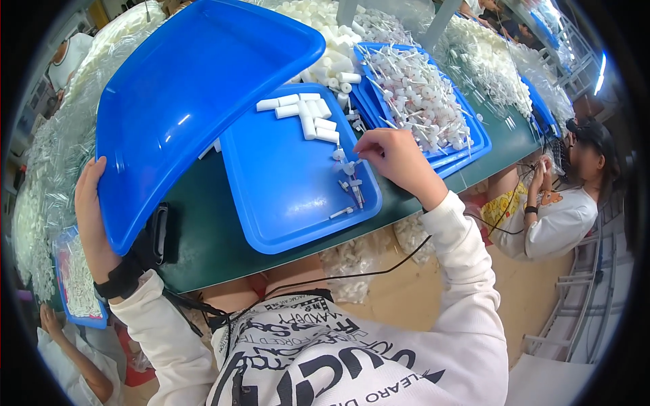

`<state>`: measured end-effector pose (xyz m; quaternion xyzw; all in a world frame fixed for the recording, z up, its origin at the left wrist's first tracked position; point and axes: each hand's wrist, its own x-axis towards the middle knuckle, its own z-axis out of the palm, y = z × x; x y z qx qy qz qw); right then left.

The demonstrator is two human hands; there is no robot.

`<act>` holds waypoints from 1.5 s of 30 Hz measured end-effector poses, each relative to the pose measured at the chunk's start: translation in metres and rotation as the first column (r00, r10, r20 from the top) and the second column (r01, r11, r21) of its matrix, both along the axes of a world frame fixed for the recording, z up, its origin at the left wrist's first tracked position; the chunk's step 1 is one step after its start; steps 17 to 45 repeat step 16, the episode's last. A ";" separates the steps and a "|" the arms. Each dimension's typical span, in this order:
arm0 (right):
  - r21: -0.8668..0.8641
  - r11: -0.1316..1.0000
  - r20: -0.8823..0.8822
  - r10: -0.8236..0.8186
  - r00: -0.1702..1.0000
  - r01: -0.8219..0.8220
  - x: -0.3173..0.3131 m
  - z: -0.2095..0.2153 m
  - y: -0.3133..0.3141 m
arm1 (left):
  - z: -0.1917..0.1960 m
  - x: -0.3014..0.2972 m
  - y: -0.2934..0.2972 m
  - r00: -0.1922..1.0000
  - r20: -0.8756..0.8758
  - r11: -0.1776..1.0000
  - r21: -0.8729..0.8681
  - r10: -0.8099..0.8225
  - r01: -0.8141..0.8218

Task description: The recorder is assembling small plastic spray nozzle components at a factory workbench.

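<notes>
My left hand (93, 213) is closed on the near left edge of a blue plastic tray (196, 115), holding it tilted up. Below and to the right of it, a second blue tray (291, 196) lies flat on the green table. Several white foam-like cylinders (308, 125) are grouped at its far end. Small white capped parts with thin stems (351, 183) lie along its right side. Over that right edge hovers my right hand (398, 161), its fingers curled into a pinch beside the small parts; whatever it may hold is hidden.
To the right, stacked blue trays (474, 145) carry a heap of stemmed white parts (423, 98). White cylinders are piled (321, 30) at the back. A dark object (160, 233) stands on the green table (203, 216). Co-workers sit at right (555, 203) and lower left (74, 358).
</notes>
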<state>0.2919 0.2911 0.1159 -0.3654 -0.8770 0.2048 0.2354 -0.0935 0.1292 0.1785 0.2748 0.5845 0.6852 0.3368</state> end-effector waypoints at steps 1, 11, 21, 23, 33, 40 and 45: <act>0.001 1.000 0.002 -0.001 1.000 0.001 0.001 0.000 -0.001 | 0.001 0.002 0.001 0.999 0.003 0.999 -0.001 0.044 -0.044; -0.126 0.974 -0.216 -0.214 0.953 0.190 0.002 -0.025 -0.023 | 0.003 0.003 0.004 0.998 -0.037 0.997 0.057 -0.049 0.051; -0.070 0.996 -0.135 -0.056 0.989 0.047 0.004 -0.024 -0.030 | 0.002 0.004 0.006 0.996 -0.027 0.994 0.061 -0.084 0.085; -0.070 0.996 -0.135 -0.056 0.989 0.047 0.004 -0.024 -0.030 | 0.002 0.004 0.006 0.996 -0.027 0.994 0.061 -0.084 0.085; -0.070 0.996 -0.135 -0.056 0.989 0.047 0.004 -0.024 -0.030 | 0.002 0.004 0.006 0.996 -0.027 0.994 0.061 -0.084 0.085; -0.070 0.996 -0.135 -0.056 0.989 0.047 0.004 -0.024 -0.030 | 0.002 0.004 0.006 0.996 -0.027 0.994 0.061 -0.084 0.085; -0.070 0.996 -0.135 -0.056 0.989 0.047 0.004 -0.024 -0.030 | 0.002 0.004 0.006 0.996 -0.027 0.994 0.061 -0.084 0.085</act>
